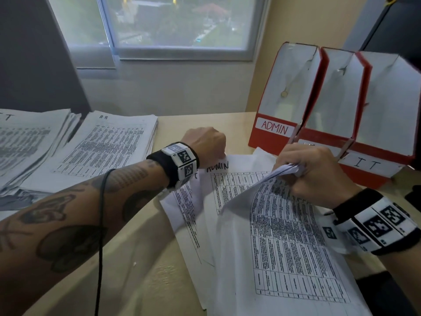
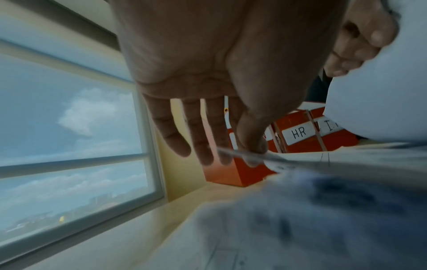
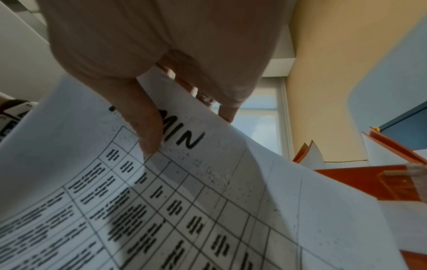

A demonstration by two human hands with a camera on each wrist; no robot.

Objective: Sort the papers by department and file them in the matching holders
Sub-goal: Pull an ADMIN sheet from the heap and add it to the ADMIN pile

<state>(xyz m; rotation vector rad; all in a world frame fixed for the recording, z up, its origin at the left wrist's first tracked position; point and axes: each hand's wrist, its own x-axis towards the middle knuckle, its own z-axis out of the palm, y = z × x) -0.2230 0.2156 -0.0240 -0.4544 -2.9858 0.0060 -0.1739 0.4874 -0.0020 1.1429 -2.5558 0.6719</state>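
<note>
**ADMIN sheets gathered for filing**

At the left lie the sorted IT pile (image 1: 27,137) and HR pile (image 1: 109,147), out of the way. The left hand (image 1: 206,142) pinches the ADMIN papers (image 1: 262,224) at their top edge, steadying them. The right hand (image 1: 314,172) clamps the lifted corner, probably to raise them into the ADMIN holder (image 1: 280,103) nearby.

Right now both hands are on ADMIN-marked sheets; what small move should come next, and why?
Probably lift the sheets in the right hand clear and carry them to the ADMIN holder. That hand grips papers headed ADMIN, and the holder stands open just behind. The left hand pinches the corner of the ADMIN sheet underneath, holding it down.
</note>
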